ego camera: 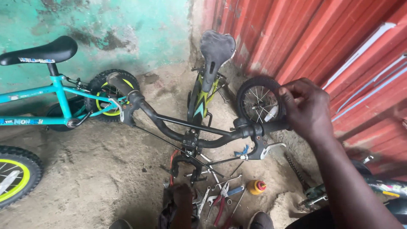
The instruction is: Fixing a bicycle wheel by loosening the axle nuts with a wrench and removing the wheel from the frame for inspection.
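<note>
A small yellow-green bicycle [203,97] stands in front of me, its black handlebar [186,127] running across the middle of the view. My right hand [306,108] is closed around the right end of the handlebar, just beside the brake lever [265,150]. The left grip [120,83] is bare. The grey saddle [217,48] points toward the wall. My left hand is out of sight.
A turquoise bicycle [55,97] stands at the left with a yellow-rimmed wheel [12,176]. A loose small wheel [258,100] leans on the red corrugated wall [339,46]. Pliers, wrenches [222,197] and a small yellow bottle [255,187] lie on the dirt floor.
</note>
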